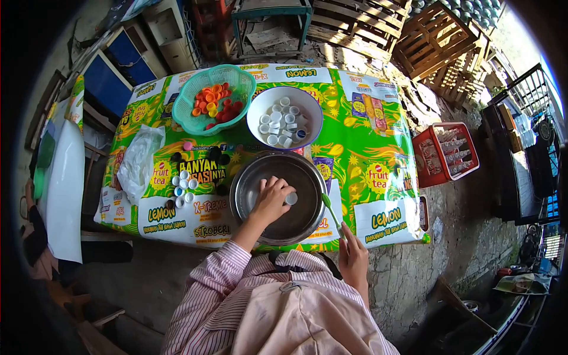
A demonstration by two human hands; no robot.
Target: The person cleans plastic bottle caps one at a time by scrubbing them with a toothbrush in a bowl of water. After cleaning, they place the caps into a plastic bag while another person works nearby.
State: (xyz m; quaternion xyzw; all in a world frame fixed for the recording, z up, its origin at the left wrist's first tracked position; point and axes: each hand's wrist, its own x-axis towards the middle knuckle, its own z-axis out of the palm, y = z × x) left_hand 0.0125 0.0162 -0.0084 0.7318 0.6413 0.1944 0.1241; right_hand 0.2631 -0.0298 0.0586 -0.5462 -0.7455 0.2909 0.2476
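Observation:
My left hand [272,202] is inside a wide metal bowl [239,222], its fingers closed around a whitish bottle cap [290,199]. Another pale piece shows at the other side of this hand, partly covered by it. In my right hand [353,255] is the handle of a slim green brush-like tool [335,218]. Its head rests against or just over the bowl's right rim; I cannot make out bristles. Behind the metal bowl, a white bowl [257,135] contains many white caps [284,121]. A mint-green plastic basket [184,103] holds orange, red and yellow caps [216,102].
White caps [184,183] and several black caps [216,157] lie left of the metal bowl, near a crumpled clear plastic bag [141,160]. A red crate [447,155] stands right of the table [387,234]. Wooden pallets [435,41] are behind. Another person's dark sleeve [38,222] shows far left.

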